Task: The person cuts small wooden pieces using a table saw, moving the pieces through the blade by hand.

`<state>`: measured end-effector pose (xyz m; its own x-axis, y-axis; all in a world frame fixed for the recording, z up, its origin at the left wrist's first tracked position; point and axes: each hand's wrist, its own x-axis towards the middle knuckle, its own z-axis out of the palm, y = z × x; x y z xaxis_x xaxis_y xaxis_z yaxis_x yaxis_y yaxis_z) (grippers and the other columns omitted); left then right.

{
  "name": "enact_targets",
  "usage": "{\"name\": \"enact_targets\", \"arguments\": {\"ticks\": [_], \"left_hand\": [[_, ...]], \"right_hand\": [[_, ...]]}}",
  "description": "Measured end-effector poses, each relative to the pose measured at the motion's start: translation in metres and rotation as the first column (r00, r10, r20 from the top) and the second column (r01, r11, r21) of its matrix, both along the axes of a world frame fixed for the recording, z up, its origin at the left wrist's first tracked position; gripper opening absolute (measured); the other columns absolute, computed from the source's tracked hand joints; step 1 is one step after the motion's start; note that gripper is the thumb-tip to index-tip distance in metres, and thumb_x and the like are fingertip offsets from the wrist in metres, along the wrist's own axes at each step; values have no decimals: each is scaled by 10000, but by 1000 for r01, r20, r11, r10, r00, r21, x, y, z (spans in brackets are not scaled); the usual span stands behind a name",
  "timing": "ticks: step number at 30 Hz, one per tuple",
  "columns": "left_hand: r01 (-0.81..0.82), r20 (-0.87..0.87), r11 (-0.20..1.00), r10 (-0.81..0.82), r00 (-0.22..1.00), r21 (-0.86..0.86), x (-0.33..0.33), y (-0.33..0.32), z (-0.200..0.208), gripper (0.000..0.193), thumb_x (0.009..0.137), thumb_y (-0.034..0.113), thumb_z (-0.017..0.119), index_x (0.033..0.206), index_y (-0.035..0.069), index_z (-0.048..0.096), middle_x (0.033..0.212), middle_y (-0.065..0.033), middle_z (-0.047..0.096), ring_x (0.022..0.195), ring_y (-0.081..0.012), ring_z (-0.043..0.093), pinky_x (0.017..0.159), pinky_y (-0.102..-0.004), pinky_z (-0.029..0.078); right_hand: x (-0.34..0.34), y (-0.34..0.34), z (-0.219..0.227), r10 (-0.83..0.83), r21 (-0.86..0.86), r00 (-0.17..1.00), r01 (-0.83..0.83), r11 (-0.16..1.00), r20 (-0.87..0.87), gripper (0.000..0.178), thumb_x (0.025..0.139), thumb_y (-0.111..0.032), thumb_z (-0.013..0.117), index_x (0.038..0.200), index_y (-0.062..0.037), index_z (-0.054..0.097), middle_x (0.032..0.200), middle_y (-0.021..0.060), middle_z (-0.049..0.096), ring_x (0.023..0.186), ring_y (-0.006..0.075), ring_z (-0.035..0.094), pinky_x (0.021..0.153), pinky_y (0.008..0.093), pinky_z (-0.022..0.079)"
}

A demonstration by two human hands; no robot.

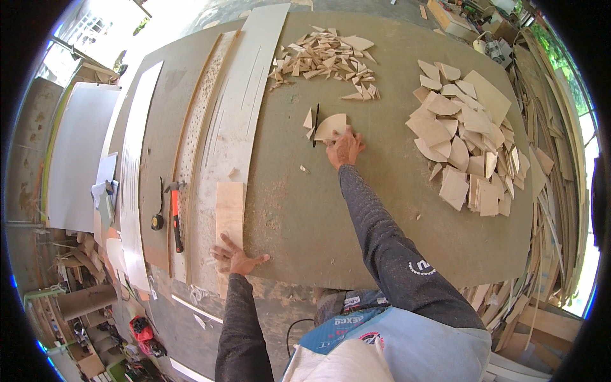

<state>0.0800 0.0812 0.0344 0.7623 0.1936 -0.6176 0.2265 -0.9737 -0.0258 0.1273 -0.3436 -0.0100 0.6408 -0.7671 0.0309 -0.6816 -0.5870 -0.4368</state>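
Note:
My right hand (345, 149) reaches far over the table with its fingers bent onto the near edge of a fan-shaped thin wood piece (331, 126). Just left of that piece stands a narrow black blade-like strip (316, 125); whether they touch is hard to tell. A small pointed wood offcut (308, 119) lies on the strip's other side. Nearer to me, my left hand (237, 257) rests with fingers spread on the near part of a pale wooden board (230, 207), holding nothing.
Heaped wood slivers (328, 56) lie at the far middle, and a pile of curved and square wood pieces (464, 130) at the right. A hammer (177, 216), a tape measure (157, 221) and long white panels (251, 70) are to the left. Stacked boards (550, 140) flank the table.

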Motion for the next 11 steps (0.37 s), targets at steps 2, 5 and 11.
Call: {"name": "enact_targets", "arguments": {"ticks": [2,5,11], "left_hand": [[2,-2,1000,-2,1000,-7,-1,0,4,1737,454,623,970,1546,215,-318,1576,-348,-306,1490,-523,-217,1070,-824,45],[-1,18,1000,2,1000,-31,-3,-1,6,1744,446,631,968,1546,211,-319,1575,-351,-304,1483,-521,-239,1065,-826,40],[23,51,999,-21,998,-46,-7,4,4,1706,471,682,935,1551,235,-307,1575,-354,-301,1472,-518,-270,1065,-826,37]], "right_hand": [[1,-1,2,-10,-3,1000,10,1000,-18,331,847,-408,756,1124,-227,772,1319,85,508,1217,338,457,1003,618,370],[3,-1,8,-48,-46,997,45,998,-60,309,866,-423,730,1109,-237,774,1318,83,533,1203,325,475,1004,601,365],[-26,-22,10,-14,-75,996,7,997,-91,289,885,-411,711,1111,-242,773,1332,82,560,1210,302,475,1020,602,333]]}}
